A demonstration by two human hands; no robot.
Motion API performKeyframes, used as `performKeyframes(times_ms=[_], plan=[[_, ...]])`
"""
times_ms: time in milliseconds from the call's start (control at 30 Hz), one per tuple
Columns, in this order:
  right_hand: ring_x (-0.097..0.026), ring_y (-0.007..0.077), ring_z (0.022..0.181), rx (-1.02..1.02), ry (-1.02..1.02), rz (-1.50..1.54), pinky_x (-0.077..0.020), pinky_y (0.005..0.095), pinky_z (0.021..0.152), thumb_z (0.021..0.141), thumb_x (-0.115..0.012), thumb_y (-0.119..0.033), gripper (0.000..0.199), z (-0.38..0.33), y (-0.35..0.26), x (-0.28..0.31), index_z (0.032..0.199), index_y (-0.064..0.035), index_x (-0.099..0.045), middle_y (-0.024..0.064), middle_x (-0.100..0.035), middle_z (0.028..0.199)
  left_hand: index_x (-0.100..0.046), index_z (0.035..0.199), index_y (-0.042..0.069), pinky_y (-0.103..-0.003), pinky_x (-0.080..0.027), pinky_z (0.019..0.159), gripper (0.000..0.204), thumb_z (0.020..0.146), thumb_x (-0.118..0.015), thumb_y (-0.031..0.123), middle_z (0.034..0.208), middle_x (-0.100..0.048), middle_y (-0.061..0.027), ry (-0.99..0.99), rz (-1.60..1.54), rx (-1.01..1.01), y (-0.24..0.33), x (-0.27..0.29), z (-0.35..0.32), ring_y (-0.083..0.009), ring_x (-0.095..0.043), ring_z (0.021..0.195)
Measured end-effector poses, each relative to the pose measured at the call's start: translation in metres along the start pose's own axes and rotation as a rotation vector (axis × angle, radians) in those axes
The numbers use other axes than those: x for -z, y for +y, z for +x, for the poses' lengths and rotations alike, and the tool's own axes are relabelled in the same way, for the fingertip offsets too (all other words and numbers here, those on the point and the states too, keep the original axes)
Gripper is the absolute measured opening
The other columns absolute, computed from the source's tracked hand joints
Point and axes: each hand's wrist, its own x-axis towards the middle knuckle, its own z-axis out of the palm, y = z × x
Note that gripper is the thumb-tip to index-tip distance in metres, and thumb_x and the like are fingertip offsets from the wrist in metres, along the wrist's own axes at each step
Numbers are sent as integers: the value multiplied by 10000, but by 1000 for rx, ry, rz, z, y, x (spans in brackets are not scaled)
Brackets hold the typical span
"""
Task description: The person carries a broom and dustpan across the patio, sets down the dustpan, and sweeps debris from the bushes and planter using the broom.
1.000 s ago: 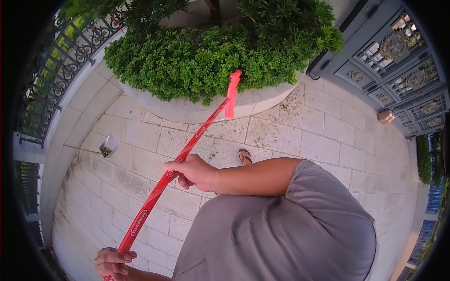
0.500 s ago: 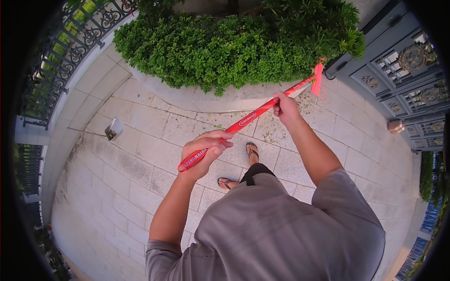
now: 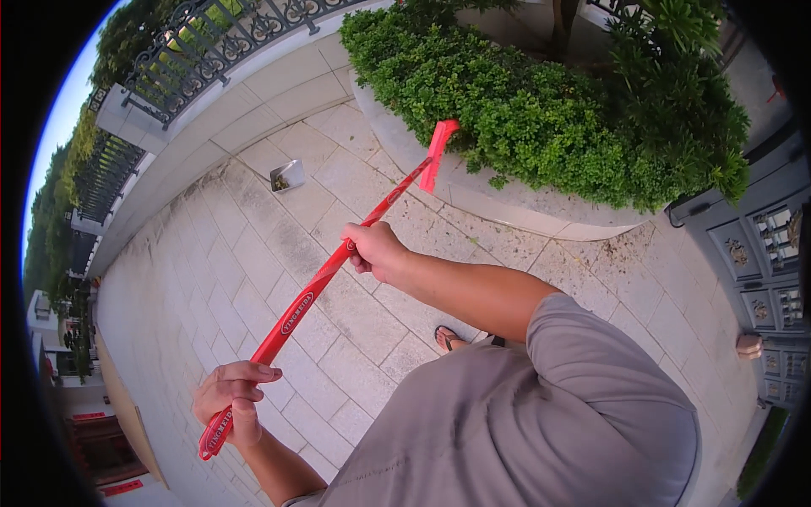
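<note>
Both hands grip a red broom (image 3: 297, 312) with a long handle and a pinkish-red head (image 3: 438, 156). Near the handle's lower end, my left hand (image 3: 230, 402) is closed around it. Further up the shaft, my right hand (image 3: 377, 251) wraps it with the fingers curled. The handle slants from lower left to upper right. In the picture, the head overlaps the hedge and planter wall; whether it touches them I cannot tell. A pale dustpan (image 3: 287, 176) with dark debris in it rests on the paving, left of the broom head.
A green hedge (image 3: 541, 127) fills a curved stone planter (image 3: 507, 199). Scattered debris (image 3: 612, 253) lies along its foot. To the right is a grey ornate gate (image 3: 743, 262) with a brownish block (image 3: 749, 346) beside it. An iron fence (image 3: 211, 51) tops the wall at upper left.
The broom has swung left, its head moving from the planter's right end near the gate toward its left part. Both hands moved left with it, and the view turned left.
</note>
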Motion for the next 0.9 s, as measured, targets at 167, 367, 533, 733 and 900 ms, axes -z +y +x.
performKeyframes(times_ms=[167, 367, 533, 733, 900], plan=[[-469, 120, 439, -101, -84, -170, -381, 299, 409, 857, -646, -139, 188, 85, -1, -39, 698, -89, -560, 25, -542, 602, -593, 783, -63, -356, -626, 630, 443, 1010, -609, 317, 1001, -691, -254, 206, 11, 206, -31, -12, -27, -268, -714, 671], [-376, 107, 416, 24, 90, -89, -295, 274, 394, 811, -664, -119, 171, 153, -44, 14, 684, -83, -555, 21, -517, 581, -623, 762, -41, -319, -576, 695, 372, 1002, -644, 242, 950, -730, -207, 96, 53, 52, -87, -100, 12, -221, -711, 716], [-368, 110, 411, 58, 227, 17, -265, 284, 392, 811, -663, -111, 199, 44, -43, 63, 669, -78, -528, 21, -496, 574, -616, 703, 14, -265, -531, 523, 464, 976, -682, 383, 821, -734, -150, -31, -18, -109, -29, -106, 35, -178, -680, 590], [-325, 99, 420, 111, 402, 226, -220, 290, 419, 883, -662, -146, 217, -115, -29, 124, 708, -79, -554, 1, -475, 605, -623, 680, 32, -266, -531, 493, 451, 972, -693, 369, 772, -732, -143, -246, -350, -210, -6, -87, 54, -174, -679, 572], [-367, 103, 432, 165, 562, 268, -265, 281, 421, 893, -696, -151, 238, -172, -19, 158, 736, -99, -526, 7, -488, 620, -630, 687, -8, -304, -592, 576, 397, 973, -699, 259, 813, -732, -181, -321, -638, -53, -37, -103, 45, -223, -723, 674]])
